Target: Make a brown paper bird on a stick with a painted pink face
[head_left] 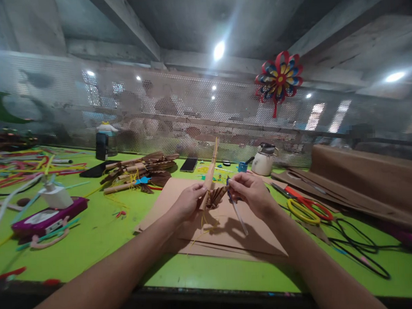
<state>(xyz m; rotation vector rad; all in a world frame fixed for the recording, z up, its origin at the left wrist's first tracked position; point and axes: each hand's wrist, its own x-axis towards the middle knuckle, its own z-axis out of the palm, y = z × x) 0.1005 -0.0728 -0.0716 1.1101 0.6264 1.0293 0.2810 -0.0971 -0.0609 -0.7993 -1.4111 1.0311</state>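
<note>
My left hand (pixel 191 199) is closed round the lower part of a rolled brown paper stick (pixel 210 174). Pleated brown paper (pixel 216 197) fans out at its base, and thin yellow strands hang below. On the other side, my right hand (pixel 249 193) is closed on a small dark blue tool that looks like a glue gun (pixel 229 189), partly hidden by the fingers. A whitish translucent stick (pixel 241 220) slants down from it. Its upper tip is close to the pleated paper; contact cannot be made out. Flat brown paper sheets (pixel 263 242) lie under both hands.
Finished-looking brown paper bundles (pixel 142 170) lie at back left, near a phone (pixel 189 164). A purple power strip (pixel 51 218) with a white plug stands left. Scissors (pixel 307 207), a black cord (pixel 368 248) and folded brown paper (pixel 362 180) occupy the right, with a pale jug (pixel 263 161) behind.
</note>
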